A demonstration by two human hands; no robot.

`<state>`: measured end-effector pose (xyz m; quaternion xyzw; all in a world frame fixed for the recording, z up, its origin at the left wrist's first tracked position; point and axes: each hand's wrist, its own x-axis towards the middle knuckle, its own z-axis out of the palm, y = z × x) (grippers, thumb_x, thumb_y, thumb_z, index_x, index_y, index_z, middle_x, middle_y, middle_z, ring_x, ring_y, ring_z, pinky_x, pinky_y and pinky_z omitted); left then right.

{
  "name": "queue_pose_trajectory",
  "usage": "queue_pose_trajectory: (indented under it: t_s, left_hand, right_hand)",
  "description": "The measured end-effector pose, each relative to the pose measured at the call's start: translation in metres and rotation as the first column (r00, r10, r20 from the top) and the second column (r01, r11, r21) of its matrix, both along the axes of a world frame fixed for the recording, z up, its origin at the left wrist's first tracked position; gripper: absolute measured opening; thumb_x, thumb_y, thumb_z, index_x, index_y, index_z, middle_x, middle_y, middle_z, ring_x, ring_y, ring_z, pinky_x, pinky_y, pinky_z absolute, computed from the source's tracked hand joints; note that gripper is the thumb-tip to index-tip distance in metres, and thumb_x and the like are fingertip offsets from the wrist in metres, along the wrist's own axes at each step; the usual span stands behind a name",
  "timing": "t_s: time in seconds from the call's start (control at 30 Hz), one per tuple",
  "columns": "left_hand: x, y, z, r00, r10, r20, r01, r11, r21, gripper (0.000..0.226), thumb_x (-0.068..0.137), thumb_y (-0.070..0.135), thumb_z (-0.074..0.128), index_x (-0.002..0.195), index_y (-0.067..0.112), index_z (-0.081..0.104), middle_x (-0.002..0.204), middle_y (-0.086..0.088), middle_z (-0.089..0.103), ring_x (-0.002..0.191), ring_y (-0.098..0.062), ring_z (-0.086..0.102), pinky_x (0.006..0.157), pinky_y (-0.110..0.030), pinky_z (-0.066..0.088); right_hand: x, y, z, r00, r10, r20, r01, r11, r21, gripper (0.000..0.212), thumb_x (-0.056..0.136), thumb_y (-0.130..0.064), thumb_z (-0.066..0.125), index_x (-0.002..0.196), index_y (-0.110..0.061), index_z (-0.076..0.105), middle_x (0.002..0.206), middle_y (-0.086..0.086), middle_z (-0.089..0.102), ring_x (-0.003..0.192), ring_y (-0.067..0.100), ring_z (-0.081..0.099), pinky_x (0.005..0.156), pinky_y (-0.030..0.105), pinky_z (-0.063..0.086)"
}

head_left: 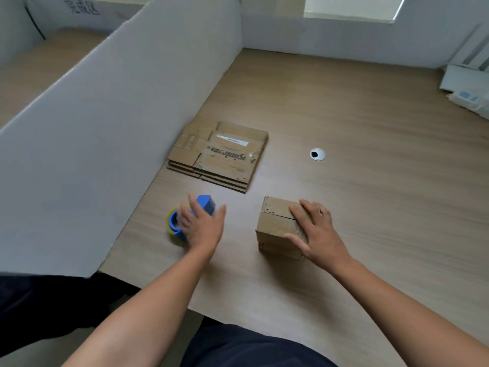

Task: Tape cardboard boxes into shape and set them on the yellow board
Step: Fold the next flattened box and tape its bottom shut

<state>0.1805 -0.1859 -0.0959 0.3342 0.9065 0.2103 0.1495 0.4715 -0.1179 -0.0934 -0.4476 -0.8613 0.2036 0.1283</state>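
Note:
A small folded-up cardboard box [275,226] stands on the wooden table, its top flaps closed with a seam showing. My right hand [316,233] rests on the box's top right, thumb down its front side, holding it. A blue tape dispenser [205,203] with a yellowish tape roll lies to the left. My left hand [202,225] hovers over the dispenser, fingers spread and blurred, not closed on it. A stack of flattened cardboard boxes [219,154] lies farther back. No yellow board is in view.
A tall white partition [105,133] walls off the table's left side, and another white wall runs along the back. A round cable hole [317,154] sits in the table to the right. White packets [469,98] lie at the far right edge.

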Motion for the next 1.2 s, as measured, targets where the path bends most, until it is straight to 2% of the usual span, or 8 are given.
queue_pose_trajectory:
  t_s: [0.1,0.2,0.3,0.47,0.73,0.93,1.07,1.2]
  left_hand:
    - [-0.036,-0.017,-0.021,0.996,-0.086,-0.031,0.073,0.952,-0.298,0.104,0.089,0.07,0.057,0.161,0.02,0.002,0.148,-0.024,0.042,0.141,-0.04,0.035,0.121,-0.05,0.018]
    - [-0.053,-0.014,-0.029,0.985,-0.168,-0.048,0.142,0.929,-0.343,0.1,0.089,0.068,0.06,0.16,0.026,0.004,0.133,-0.02,0.055,0.122,-0.037,0.055,0.108,-0.05,0.043]
    - [-0.062,-0.012,-0.03,0.981,-0.19,-0.043,0.161,0.913,-0.375,0.088,0.092,0.058,0.062,0.157,0.031,0.009,0.124,-0.014,0.061,0.108,-0.033,0.063,0.094,-0.047,0.05]
    - [-0.061,-0.011,-0.018,0.974,-0.22,0.058,0.228,0.936,-0.27,0.06,0.099,0.04,0.058,0.148,0.031,0.025,0.126,-0.008,0.061,0.109,-0.036,0.061,0.085,-0.045,0.049]
    - [-0.021,-0.002,-0.007,0.925,-0.37,0.092,0.379,0.918,-0.117,0.061,0.099,0.041,0.059,0.148,0.041,0.022,0.126,-0.002,0.058,0.1,-0.032,0.063,0.072,-0.042,0.051]
    - [-0.009,0.008,0.005,0.86,-0.498,0.108,0.507,0.859,-0.074,0.067,0.097,0.043,0.062,0.15,0.043,0.022,0.128,-0.002,0.058,0.102,-0.034,0.064,0.081,-0.048,0.055]
    - [-0.01,0.011,0.022,0.789,-0.587,0.18,0.597,0.803,-0.001,0.065,0.093,0.041,0.061,0.146,0.048,0.023,0.117,0.0,0.062,0.091,-0.03,0.064,0.08,-0.046,0.055]
    - [-0.009,0.019,0.049,0.737,-0.675,0.033,0.67,0.736,0.091,0.065,0.078,0.047,0.059,0.139,0.045,0.037,0.097,0.008,0.063,0.076,-0.026,0.062,0.069,-0.037,0.051]
  right_hand:
    - [-0.007,-0.004,-0.003,1.0,-0.005,-0.016,0.004,1.0,-0.008,0.082,0.09,-0.082,0.023,0.156,-0.033,0.034,0.163,-0.004,0.022,0.15,0.034,0.016,0.115,0.051,0.034]
    - [-0.01,-0.006,-0.006,0.999,-0.017,-0.027,0.018,0.999,0.035,0.079,0.092,-0.08,0.028,0.153,-0.031,0.039,0.159,-0.001,0.027,0.144,0.038,0.026,0.11,0.054,0.04]
    - [-0.011,-0.009,-0.012,1.0,0.01,-0.022,-0.007,0.995,0.096,0.076,0.092,-0.076,0.037,0.149,-0.026,0.045,0.153,0.005,0.035,0.129,0.041,0.037,0.102,0.054,0.049]
    - [-0.008,-0.015,-0.013,0.992,0.121,0.027,-0.124,0.979,0.161,0.082,0.086,-0.076,0.054,0.149,-0.025,0.048,0.15,0.01,0.042,0.122,0.04,0.043,0.096,0.055,0.051]
    - [0.0,-0.029,-0.02,0.95,0.303,0.074,-0.309,0.946,0.099,0.08,0.082,-0.07,0.062,0.147,-0.024,0.048,0.144,0.01,0.043,0.108,0.035,0.049,0.091,0.047,0.054]
    - [-0.001,-0.03,-0.027,0.989,0.134,0.058,-0.134,0.991,-0.006,0.085,0.079,-0.077,0.058,0.148,-0.03,0.047,0.147,0.006,0.043,0.116,0.035,0.046,0.098,0.05,0.05]
    - [-0.001,-0.019,-0.027,0.992,0.079,0.102,-0.065,0.988,-0.139,0.091,0.075,-0.084,0.05,0.152,-0.041,0.033,0.155,-0.004,0.03,0.132,0.029,0.032,0.111,0.048,0.038]
    - [-0.001,-0.016,-0.027,0.988,0.099,0.119,-0.077,0.981,-0.176,0.092,0.075,-0.086,0.047,0.153,-0.041,0.028,0.154,-0.002,0.025,0.136,0.027,0.026,0.115,0.047,0.032]
